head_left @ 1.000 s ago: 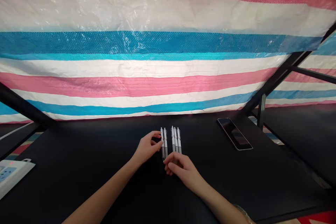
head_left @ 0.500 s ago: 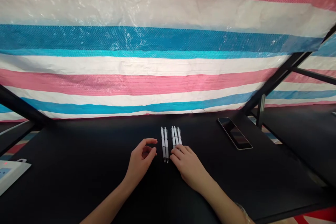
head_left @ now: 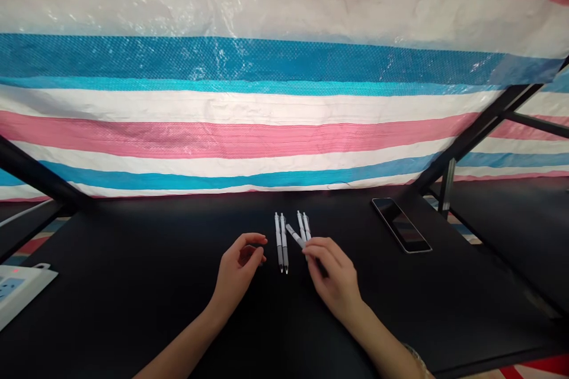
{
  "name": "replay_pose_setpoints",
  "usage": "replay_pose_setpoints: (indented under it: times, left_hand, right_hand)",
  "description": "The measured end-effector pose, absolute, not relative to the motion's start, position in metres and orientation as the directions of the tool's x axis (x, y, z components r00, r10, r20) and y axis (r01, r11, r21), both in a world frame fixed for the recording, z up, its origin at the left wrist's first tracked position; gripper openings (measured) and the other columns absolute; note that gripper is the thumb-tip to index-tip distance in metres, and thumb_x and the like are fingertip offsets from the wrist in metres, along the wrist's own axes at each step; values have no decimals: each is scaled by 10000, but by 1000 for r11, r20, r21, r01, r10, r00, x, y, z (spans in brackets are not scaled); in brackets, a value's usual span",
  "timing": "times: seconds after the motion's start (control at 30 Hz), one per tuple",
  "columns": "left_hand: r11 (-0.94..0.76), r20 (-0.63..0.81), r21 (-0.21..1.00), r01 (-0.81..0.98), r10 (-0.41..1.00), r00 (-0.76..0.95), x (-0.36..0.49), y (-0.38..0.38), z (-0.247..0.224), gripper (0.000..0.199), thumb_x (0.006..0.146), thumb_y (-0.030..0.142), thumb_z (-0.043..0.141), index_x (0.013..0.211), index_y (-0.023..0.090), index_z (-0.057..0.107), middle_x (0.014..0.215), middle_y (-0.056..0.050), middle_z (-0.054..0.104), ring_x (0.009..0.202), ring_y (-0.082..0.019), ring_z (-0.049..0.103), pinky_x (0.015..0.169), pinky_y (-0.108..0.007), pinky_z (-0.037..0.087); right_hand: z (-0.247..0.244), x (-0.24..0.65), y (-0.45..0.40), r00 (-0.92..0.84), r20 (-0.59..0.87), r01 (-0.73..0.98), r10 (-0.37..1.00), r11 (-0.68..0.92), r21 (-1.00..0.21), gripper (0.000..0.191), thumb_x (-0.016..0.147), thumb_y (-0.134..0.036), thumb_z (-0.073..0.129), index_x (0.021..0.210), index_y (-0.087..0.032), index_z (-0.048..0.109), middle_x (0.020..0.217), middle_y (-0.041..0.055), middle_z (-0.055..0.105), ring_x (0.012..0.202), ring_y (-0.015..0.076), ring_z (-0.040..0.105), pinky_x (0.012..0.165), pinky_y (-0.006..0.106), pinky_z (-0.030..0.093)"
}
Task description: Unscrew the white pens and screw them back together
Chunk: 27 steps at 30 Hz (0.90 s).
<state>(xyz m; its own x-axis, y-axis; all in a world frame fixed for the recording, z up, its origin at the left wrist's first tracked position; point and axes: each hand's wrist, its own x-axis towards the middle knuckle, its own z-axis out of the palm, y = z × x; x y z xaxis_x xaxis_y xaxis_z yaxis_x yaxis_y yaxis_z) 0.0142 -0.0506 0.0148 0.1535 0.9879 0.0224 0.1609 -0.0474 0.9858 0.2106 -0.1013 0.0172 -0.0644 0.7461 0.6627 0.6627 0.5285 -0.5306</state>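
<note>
Between my hands, two white pens (head_left: 281,241) lie side by side on the black table (head_left: 155,284). Just right of them, my right hand (head_left: 335,272) pinches another white pen (head_left: 295,235), which slants up and to the left out of the fingertips; its lower part is hidden by the fingers. Behind those fingertips lie two more white pens (head_left: 304,226), partly covered. My left hand (head_left: 240,266) hovers left of the pens with its fingers curved and a gap between thumb and forefinger, holding nothing.
A dark smartphone (head_left: 401,225) lies at the right rear of the table. At the left edge sits a white power strip (head_left: 26,290). A striped plastic sheet (head_left: 249,136) hangs behind, between black metal bars (head_left: 471,136).
My right hand has taken one pen from the right group of three and tilted it leftward. The left hand has stayed nearly still. The view has shifted slightly.
</note>
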Motion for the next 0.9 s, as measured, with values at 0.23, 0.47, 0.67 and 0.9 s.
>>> replay_pose_setpoints:
  times: [0.23, 0.47, 0.67, 0.9]
  left_hand:
    - [268, -217, 954, -135, 927, 307, 20, -52, 16, 358, 805, 309, 614, 1134, 196, 531, 1092, -91, 614, 731, -156, 636, 676, -290, 537]
    - [347, -283, 863, -368, 934, 219, 15, -43, 13, 315, 765, 243, 685, 1059, 191, 584, 880, -34, 647, 705, -108, 618, 642, -194, 514]
    - [430, -311, 822, -374, 889, 337, 15, -45, 14, 212, 775, 274, 677, 959, 171, 659, 801, -28, 627, 683, -106, 591, 620, -189, 505]
    - [423, -299, 841, -338, 883, 361, 16, -48, 14, 196, 776, 300, 672, 916, 162, 674, 819, -47, 664, 719, -133, 601, 659, -223, 502]
  right_hand:
    - [19, 200, -110, 312, 474, 128, 823, 458, -880, 123, 791, -116, 584, 866, -203, 538, 897, 41, 508, 778, 148, 559, 664, 293, 503]
    - [15, 182, -120, 80, 287, -171, 955, 297, -940, 162, 806, -132, 547, 709, -194, 433, 801, -3, 457, 687, 128, 583, 631, 296, 500]
    - [11, 177, -128, -77, 270, -6, 960, 271, -963, 146, 767, -107, 560, 698, -186, 458, 816, 13, 492, 692, 129, 572, 594, 274, 490]
    - [8, 175, -120, -380, -175, -513, 908, -365, -777, 281, 745, -289, 653, 842, -202, 404, 799, -38, 500, 609, 137, 623, 504, 266, 517]
